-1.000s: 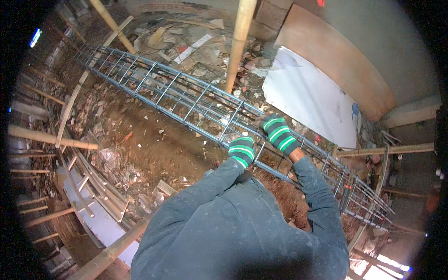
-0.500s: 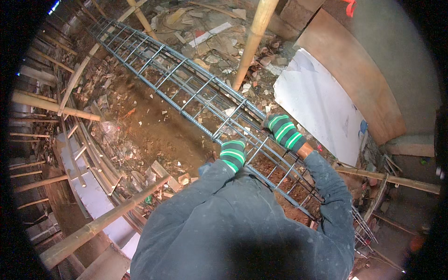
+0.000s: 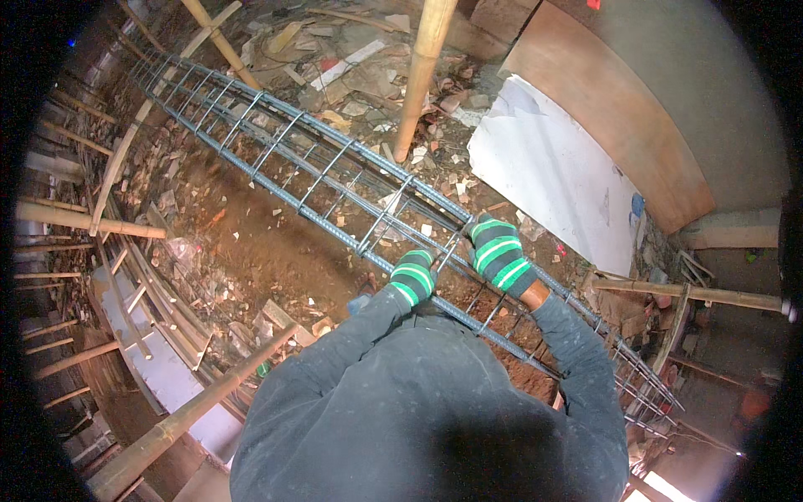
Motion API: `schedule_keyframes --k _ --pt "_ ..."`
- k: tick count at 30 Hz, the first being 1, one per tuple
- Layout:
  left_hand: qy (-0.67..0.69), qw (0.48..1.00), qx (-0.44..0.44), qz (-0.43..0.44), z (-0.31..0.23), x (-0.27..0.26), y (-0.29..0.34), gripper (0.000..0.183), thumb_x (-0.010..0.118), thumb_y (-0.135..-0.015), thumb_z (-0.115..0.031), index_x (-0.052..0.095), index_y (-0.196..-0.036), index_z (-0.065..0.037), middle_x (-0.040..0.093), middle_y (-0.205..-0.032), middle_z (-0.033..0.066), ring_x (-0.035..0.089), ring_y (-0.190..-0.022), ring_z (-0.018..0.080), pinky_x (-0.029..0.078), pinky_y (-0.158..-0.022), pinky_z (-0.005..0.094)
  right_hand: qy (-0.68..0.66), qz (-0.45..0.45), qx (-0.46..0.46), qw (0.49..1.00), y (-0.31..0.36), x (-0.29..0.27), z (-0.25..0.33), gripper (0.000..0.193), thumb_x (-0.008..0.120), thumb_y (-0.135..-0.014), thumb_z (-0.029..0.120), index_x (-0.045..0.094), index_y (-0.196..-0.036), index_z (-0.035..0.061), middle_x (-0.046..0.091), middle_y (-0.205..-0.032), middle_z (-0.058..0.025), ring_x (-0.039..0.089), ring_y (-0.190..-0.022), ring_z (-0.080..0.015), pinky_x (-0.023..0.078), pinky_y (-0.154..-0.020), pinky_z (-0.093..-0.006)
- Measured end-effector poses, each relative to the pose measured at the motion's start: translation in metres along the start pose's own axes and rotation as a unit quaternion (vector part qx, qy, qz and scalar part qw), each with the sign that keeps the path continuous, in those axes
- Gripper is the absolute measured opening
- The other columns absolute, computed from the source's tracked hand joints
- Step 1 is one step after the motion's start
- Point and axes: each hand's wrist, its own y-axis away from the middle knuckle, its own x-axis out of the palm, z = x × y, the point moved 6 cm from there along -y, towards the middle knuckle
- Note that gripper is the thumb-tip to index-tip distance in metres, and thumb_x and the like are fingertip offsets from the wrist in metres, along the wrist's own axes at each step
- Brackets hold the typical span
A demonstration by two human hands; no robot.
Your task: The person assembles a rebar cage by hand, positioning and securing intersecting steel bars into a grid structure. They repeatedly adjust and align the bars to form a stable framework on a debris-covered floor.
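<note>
The head view shows rubble-strewn ground [image 3: 242, 243] and, slanting across the person's front from upper left to lower right, a long rebar cage [image 3: 336, 232]. Judging by its regular form, the cage is largely assembled: long bars carry hoops spaced along most of what shows. Whether any fastening remains cannot be judged. Its left end fades into dim clutter, and the right forearm [image 3: 577, 343] covers part of its right stretch. The left hand [image 3: 412, 276] is at the near long bar, the right hand [image 3: 499, 253] at the far one. Both hands' fingers seem curled closed around those bars; their tips are hidden, so firmness cannot be told. Any wire at the crossings is too fine to make out.
</note>
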Motion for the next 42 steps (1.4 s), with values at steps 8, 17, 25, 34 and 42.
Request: schedule_keyframes --k 8,17,25,34,42 --pt "0.072 0.988 -0.018 0.135 0.006 0.01 -0.014 0.025 0.063 -0.09 -0.009 0.074 -0.113 -0.009 0.07 -0.083 0.0193 0.07 -0.077 0.0282 0.053 -0.066 0.0449 -0.016 -0.045 0.04 0.998 0.025 0.008 0.029 0.016 0.066 -0.083 0.019 0.067 -0.089 0.0047 0.063 -0.085 -0.0204 0.063 -0.078 -0.0376 0.049 -0.065 -0.0505" --pt "-0.028 0.975 0.22 0.032 -0.004 -0.01 -0.003 0.033 0.064 -0.083 -0.007 0.072 -0.116 -0.003 0.071 -0.102 0.0239 0.067 -0.096 0.0416 0.053 -0.086 0.0452 -0.106 -0.058 0.164 0.979 0.069 0.02 0.048 0.018 0.071 -0.084 0.017 0.074 -0.096 0.0048 0.064 -0.093 -0.0209 0.063 -0.081 -0.0408 0.049 -0.071 -0.0506" --pt "0.006 0.978 0.181 0.103 0.001 -0.011 -0.009 0.026 0.067 -0.088 -0.016 0.073 -0.113 -0.008 0.069 -0.103 0.0266 0.066 -0.097 0.0438 0.052 -0.085 0.0508 -0.005 -0.092 0.204 0.975 0.087 0.051 0.047 0.023 0.074 -0.077 0.017 0.071 -0.099 0.0077 0.065 -0.094 -0.0156 0.063 -0.087 -0.0383 0.047 -0.082 -0.0518" --pt "0.027 0.978 0.176 0.106 0.02 0.002 -0.014 0.027 0.066 -0.087 -0.013 0.073 -0.113 -0.009 0.068 -0.097 0.0271 0.065 -0.092 0.0451 0.051 -0.079 0.0509 -0.002 -0.165 0.18 0.97 0.071 0.05 0.036 0.035 0.076 -0.075 0.018 0.065 -0.106 0.0077 0.065 -0.1 -0.0139 0.062 -0.096 -0.035 0.044 -0.092 -0.0511" --pt "0.046 0.981 0.155 0.103 0.02 0.002 -0.013 0.027 0.064 -0.085 -0.006 0.071 -0.111 -0.005 0.068 -0.09 0.0252 0.066 -0.083 0.0431 0.051 -0.073 0.0481 -0.084 -0.049 0.26 0.961 0.066 0.08 0.011 0.05 0.078 -0.081 0.018 0.055 -0.124 0.0034 0.071 -0.089 -0.019 0.068 -0.081 -0.0401 0.053 -0.071 -0.0492"
